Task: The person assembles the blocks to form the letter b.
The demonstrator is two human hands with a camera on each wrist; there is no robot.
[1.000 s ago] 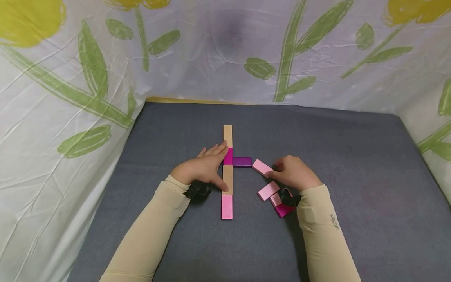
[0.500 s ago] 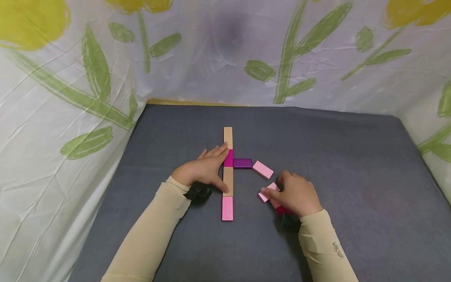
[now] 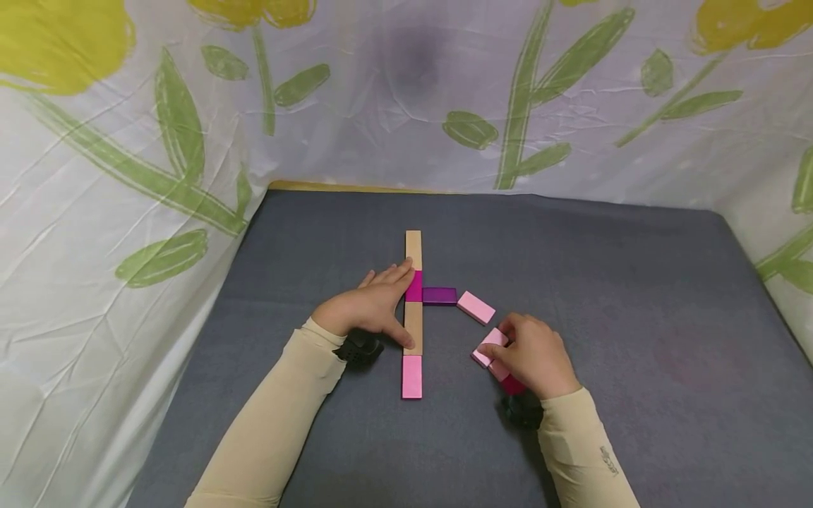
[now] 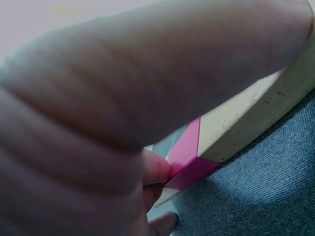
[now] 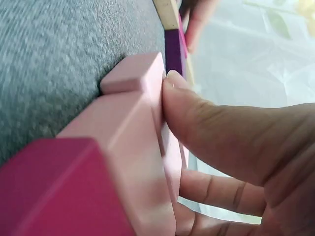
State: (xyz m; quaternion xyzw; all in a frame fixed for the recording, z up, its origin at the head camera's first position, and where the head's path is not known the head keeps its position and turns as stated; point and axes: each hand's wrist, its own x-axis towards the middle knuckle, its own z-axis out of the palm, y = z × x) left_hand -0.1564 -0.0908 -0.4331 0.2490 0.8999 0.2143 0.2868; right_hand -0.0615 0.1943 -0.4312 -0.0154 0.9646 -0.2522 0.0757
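Note:
A straight column of blocks runs up the table: a pink block [image 3: 411, 377], a natural wood block [image 3: 413, 317], a magenta block [image 3: 416, 286] and another wood block [image 3: 413, 248]. My left hand [image 3: 368, 302] lies along its left side, thumb on the lower wood block, fingertips at the magenta one. A purple block [image 3: 440, 296] juts right from the column, and a light pink block [image 3: 475, 307] lies angled at its end. My right hand [image 3: 536, 353] pinches a second light pink block [image 3: 497, 337] between thumb and fingers. Behind it, a pink block [image 5: 133, 147] and a magenta block [image 5: 59, 191] adjoin.
A dark grey cloth [image 3: 635, 296] covers the table. Beyond its far edge hangs a pale curtain [image 3: 381, 106] with painted flowers, which also drapes down the left and right sides.
My right hand has let go of the angled light pink block, moved nearer to me, and taken hold of another, shifting it slightly right. The left hand stays on the column.

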